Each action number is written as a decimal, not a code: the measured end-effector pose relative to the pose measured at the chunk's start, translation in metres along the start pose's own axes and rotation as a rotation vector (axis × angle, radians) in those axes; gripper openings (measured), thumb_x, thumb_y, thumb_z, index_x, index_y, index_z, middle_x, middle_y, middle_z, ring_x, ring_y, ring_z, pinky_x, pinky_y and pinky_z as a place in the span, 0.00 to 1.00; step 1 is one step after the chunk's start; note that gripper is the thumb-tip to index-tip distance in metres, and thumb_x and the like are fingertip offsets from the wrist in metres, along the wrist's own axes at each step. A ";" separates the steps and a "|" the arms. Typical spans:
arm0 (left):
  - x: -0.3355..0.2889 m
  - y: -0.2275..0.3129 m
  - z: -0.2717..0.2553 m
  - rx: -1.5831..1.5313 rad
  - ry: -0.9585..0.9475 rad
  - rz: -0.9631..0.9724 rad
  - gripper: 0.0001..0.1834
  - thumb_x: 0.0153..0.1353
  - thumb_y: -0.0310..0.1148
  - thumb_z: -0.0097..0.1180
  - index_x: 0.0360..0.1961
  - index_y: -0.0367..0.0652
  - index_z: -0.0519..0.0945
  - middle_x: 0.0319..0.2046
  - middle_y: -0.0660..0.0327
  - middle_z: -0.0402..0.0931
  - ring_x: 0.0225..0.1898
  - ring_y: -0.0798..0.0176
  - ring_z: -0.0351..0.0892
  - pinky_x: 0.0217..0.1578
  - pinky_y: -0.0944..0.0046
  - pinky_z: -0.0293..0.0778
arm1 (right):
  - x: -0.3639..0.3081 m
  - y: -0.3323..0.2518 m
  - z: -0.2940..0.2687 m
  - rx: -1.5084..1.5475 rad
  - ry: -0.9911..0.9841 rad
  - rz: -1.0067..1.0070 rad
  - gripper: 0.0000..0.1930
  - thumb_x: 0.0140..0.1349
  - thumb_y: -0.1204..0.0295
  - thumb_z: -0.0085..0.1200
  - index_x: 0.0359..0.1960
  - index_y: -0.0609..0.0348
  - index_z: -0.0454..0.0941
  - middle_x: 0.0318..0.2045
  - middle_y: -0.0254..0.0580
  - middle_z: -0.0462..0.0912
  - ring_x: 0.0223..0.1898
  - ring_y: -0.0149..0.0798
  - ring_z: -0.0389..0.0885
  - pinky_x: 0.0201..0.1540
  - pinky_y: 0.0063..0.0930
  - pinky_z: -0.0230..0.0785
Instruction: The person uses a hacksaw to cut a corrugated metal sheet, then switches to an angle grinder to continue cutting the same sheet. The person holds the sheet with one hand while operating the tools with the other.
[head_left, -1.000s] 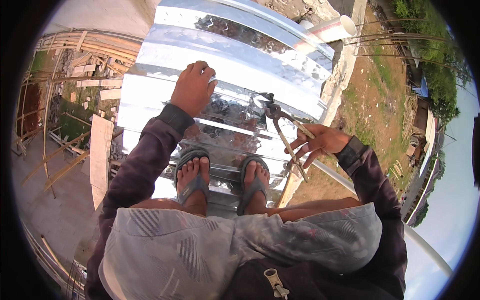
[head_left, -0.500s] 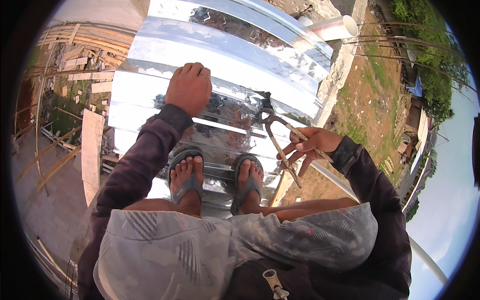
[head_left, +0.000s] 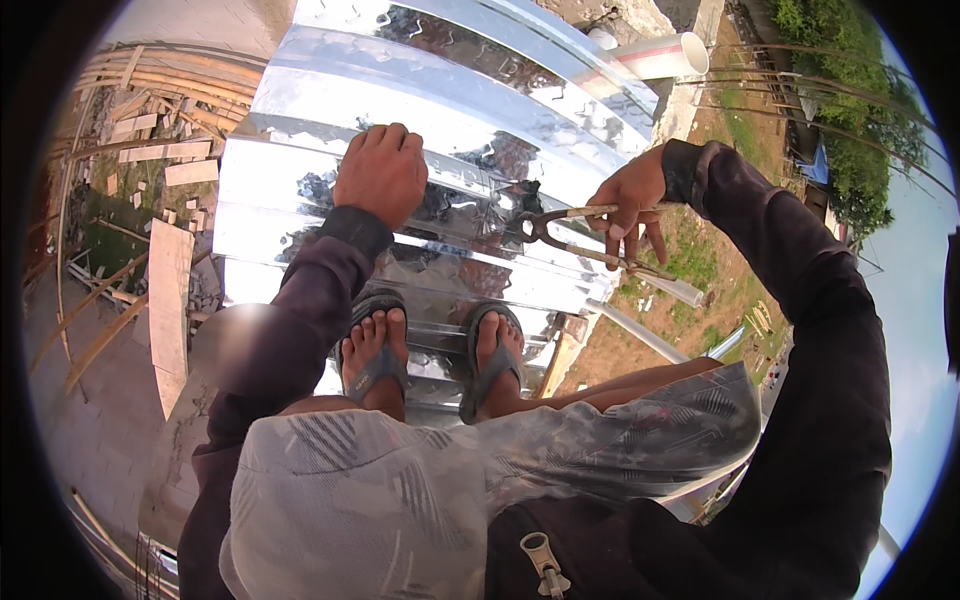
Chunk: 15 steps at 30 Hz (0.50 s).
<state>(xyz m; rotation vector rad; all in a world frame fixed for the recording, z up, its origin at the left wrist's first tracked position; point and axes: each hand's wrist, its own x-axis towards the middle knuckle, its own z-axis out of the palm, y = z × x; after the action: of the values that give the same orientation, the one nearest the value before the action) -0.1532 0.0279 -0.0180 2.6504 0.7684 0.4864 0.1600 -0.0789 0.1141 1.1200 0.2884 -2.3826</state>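
My right hand (head_left: 632, 195) holds a pair of pincers (head_left: 541, 227) by its long, worn handles, which are spread apart. Its jaws meet the shiny corrugated metal sheet (head_left: 330, 105) beside a dark, torn-looking patch (head_left: 520, 197). My left hand (head_left: 382, 178) rests on the same sheet to the left of that patch, its fingers curled in a closed shape. Whatever lies under those fingers is hidden. Both my feet, in grey flip-flops (head_left: 376, 370), stand on the near part of the sheet.
A white pipe (head_left: 660, 57) juts out past the far right edge of the sheet. Ground with grass lies well below on the right. On the left are wooden boards (head_left: 172, 310), bamboo poles (head_left: 180, 80) and scattered debris below. A wood piece (head_left: 563, 355) sits by my right foot.
My right hand has moved up and forward, raising the elbow, and the pincers have swung from slanting toward me to pointing nearly sideways. My left hand has stayed almost in place.
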 end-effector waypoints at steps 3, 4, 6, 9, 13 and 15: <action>0.000 0.001 -0.002 -0.004 -0.030 -0.011 0.08 0.63 0.34 0.53 0.37 0.41 0.81 0.37 0.57 0.77 0.46 0.54 0.76 0.52 0.53 0.71 | -0.004 -0.021 -0.007 -0.053 -0.013 0.095 0.06 0.73 0.76 0.45 0.45 0.60 0.63 0.56 0.69 0.78 0.53 0.62 0.83 0.41 0.62 0.86; 0.001 0.002 -0.003 -0.010 -0.050 -0.015 0.09 0.63 0.34 0.53 0.37 0.41 0.81 0.37 0.57 0.77 0.46 0.53 0.76 0.53 0.53 0.71 | -0.005 -0.025 -0.011 -0.071 -0.022 0.127 0.06 0.73 0.76 0.45 0.46 0.60 0.62 0.55 0.69 0.78 0.53 0.63 0.84 0.41 0.61 0.86; 0.000 0.002 -0.004 -0.022 -0.032 -0.009 0.09 0.63 0.34 0.53 0.37 0.41 0.81 0.38 0.57 0.77 0.46 0.53 0.76 0.53 0.53 0.71 | -0.004 -0.032 -0.015 -0.086 -0.052 0.163 0.06 0.73 0.75 0.45 0.47 0.59 0.62 0.51 0.69 0.81 0.48 0.62 0.86 0.39 0.58 0.87; -0.001 -0.001 -0.001 -0.019 -0.039 -0.006 0.09 0.63 0.34 0.53 0.37 0.41 0.80 0.38 0.56 0.77 0.47 0.53 0.76 0.53 0.53 0.71 | -0.002 -0.026 -0.013 -0.067 -0.042 0.168 0.06 0.74 0.73 0.47 0.45 0.59 0.63 0.38 0.59 0.84 0.39 0.59 0.89 0.35 0.56 0.87; -0.004 -0.004 0.004 -0.036 -0.015 -0.003 0.09 0.63 0.34 0.54 0.38 0.41 0.80 0.39 0.56 0.77 0.48 0.53 0.76 0.54 0.53 0.71 | 0.011 0.031 0.022 0.212 0.157 -0.060 0.11 0.69 0.64 0.57 0.41 0.57 0.69 0.28 0.44 0.80 0.21 0.39 0.81 0.27 0.48 0.84; -0.005 -0.006 0.003 -0.025 0.007 0.000 0.09 0.63 0.34 0.54 0.38 0.41 0.80 0.40 0.57 0.77 0.48 0.54 0.76 0.54 0.53 0.71 | 0.028 0.055 0.056 0.353 0.285 -0.204 0.08 0.72 0.67 0.53 0.41 0.53 0.66 0.26 0.42 0.77 0.20 0.37 0.78 0.20 0.39 0.77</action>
<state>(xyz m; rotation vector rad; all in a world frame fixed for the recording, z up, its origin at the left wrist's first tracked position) -0.1587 0.0295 -0.0243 2.6273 0.7597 0.5016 0.1351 -0.1570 0.1294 1.6703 0.0784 -2.5122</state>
